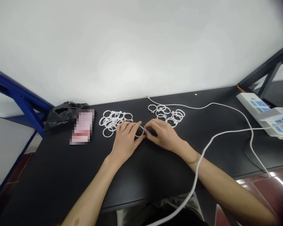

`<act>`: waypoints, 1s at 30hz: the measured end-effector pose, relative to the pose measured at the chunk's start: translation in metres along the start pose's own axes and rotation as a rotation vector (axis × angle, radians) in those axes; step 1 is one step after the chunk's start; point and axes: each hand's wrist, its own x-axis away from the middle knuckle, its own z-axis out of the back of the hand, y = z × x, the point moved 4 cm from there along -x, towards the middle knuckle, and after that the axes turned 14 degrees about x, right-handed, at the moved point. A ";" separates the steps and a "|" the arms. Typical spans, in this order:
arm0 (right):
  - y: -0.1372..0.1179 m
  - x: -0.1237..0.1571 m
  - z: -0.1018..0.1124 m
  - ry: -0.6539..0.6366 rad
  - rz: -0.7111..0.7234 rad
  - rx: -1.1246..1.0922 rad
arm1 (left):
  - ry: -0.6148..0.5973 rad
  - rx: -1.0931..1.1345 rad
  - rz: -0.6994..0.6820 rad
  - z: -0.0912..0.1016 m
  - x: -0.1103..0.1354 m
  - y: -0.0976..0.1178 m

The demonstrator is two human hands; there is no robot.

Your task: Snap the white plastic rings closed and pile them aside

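Both hands are down on the black table [61, 175] now, meeting in the middle, a little nearer to me than the two heaps of rings. Between them sits one white ring [141, 134], lying low against the tabletop. My left hand [126, 139] has its fingers stretched across the ring's left side with the thumb tucked in under them, closed onto the loop. My right hand [163, 135] comes in from the right, thumb and forefinger pinched tight on the ring's right edge, so the fingertips of both hands nearly touch. The ring is small and partly covered by my fingers, so I can't make out whether its ends are joined or apart.

Just beyond my left fingers lies the left pile [113, 121] of the same white rings, loosely tangled, its near edge almost touching my knuckles. The right pile [168, 114] sits just past my right hand, a bit farther back.

A white cable [226, 108] runs from the far edge of the table, curves past the right pile and loops down across my right forearm. At the far right there's a white power strip [261, 108]. On the left, a crumpled black bag [61, 114] rests by the wall, with a blurred pink object [82, 127] beside it.
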 end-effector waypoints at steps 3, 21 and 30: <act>0.001 0.002 -0.001 -0.015 -0.034 -0.131 | 0.012 0.046 0.000 0.001 0.001 0.002; 0.009 0.004 -0.014 0.083 -0.235 -0.169 | 0.073 0.085 0.021 -0.003 -0.002 -0.008; 0.041 -0.004 -0.018 0.060 -0.345 0.474 | 0.146 -0.220 0.193 0.001 -0.009 -0.034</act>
